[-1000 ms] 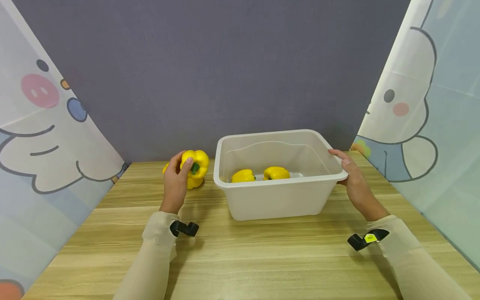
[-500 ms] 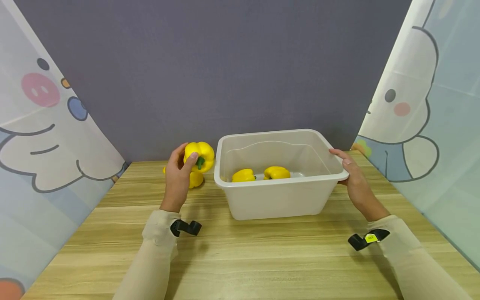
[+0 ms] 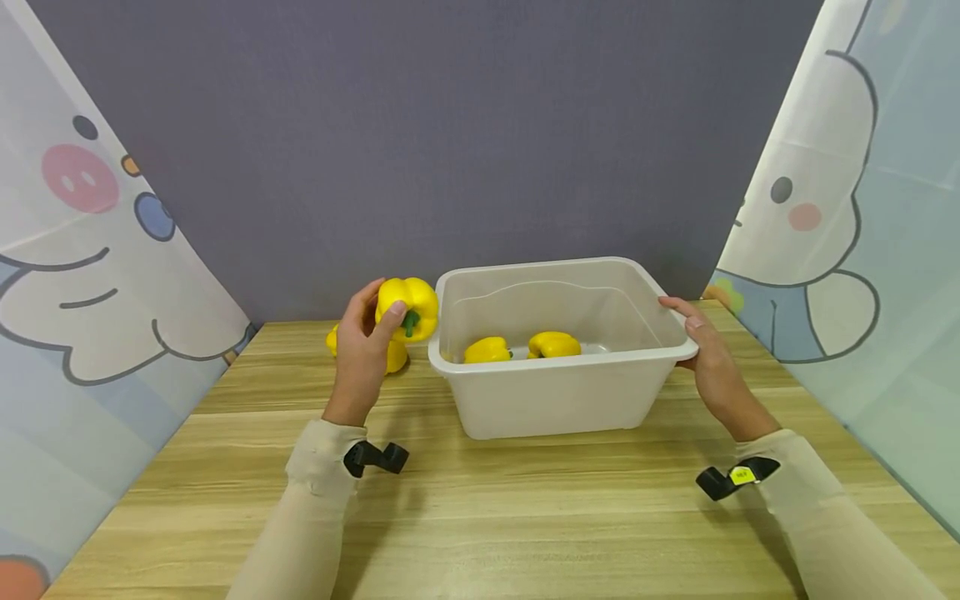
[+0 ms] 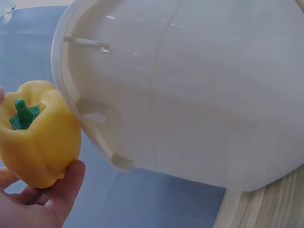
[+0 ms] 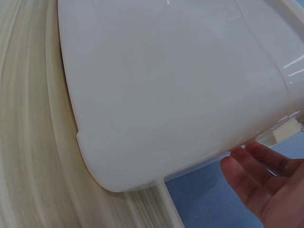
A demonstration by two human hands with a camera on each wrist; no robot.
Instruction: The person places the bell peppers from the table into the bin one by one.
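My left hand (image 3: 363, 353) grips a yellow bell pepper (image 3: 420, 304) with a green stem, thumb across its front. The held pepper (image 4: 45, 142) is right at the left rim of a white plastic tub (image 3: 551, 400), level with that rim in the head view. Two yellow peppers (image 3: 554, 344) lie on the tub's floor. With its thumb over the right rim and its fingers under the lip, my right hand (image 3: 708, 367) holds the tub. Behind my left hand, more yellow pepper (image 3: 396, 358) shows on the table, partly hidden by the hand.
The tub stands on a wood-grain table (image 3: 525, 517). A dark grey panel (image 3: 450, 150) rises along the table's back edge. Cartoon-printed sheets (image 3: 90, 275) flank both sides. Each wrist carries a black camera mount (image 3: 375, 457).
My left hand has lifted its pepper up and to the right, from over the other pepper on the table to the tub's left rim. The right hand and tub stay put.
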